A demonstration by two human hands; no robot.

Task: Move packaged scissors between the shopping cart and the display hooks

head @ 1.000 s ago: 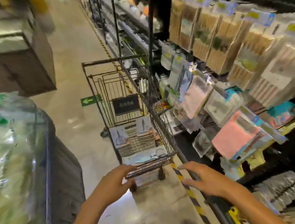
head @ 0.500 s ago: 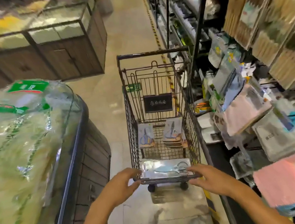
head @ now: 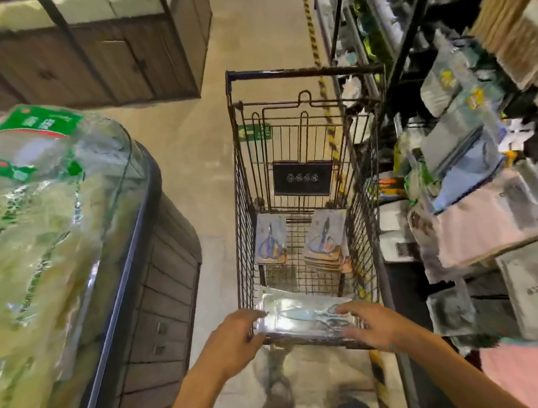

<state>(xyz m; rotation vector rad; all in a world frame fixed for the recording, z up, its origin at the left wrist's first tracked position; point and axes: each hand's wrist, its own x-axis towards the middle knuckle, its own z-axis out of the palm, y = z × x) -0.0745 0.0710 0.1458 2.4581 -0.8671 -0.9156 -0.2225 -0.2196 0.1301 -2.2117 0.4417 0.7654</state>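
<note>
In the aisle between a glass-fronted case (head: pixel 103 261) on the left and the display shelving (head: pixel 487 194) on the right, one wire shopping cart (head: pixel 244 207) is seen from above. Three groups of packaged scissors are counted in the cart: a single card (head: pixel 270 238) on the far left of the basket floor, a stack of cards (head: pixel 326 240) to its right (the number in the stack cannot be told), and a shiny clear-wrapped pack (head: pixel 300 317) lying flat at the near end. Two hands are shown at the near end. The left hand (head: pixel 231 342) is laid at the pack's left edge, fingers loosely bent over the cart's rim; whether its grip is closed on anything cannot be told. The right hand (head: pixel 372 322) is placed at the pack's right edge, fingers spread and relaxed, its grip wide. Pink, blue and grey packaged goods (head: pixel 481 225) are hung along the shelving. One black plate (head: pixel 303 178) is fixed to the cart's far panel.
</note>
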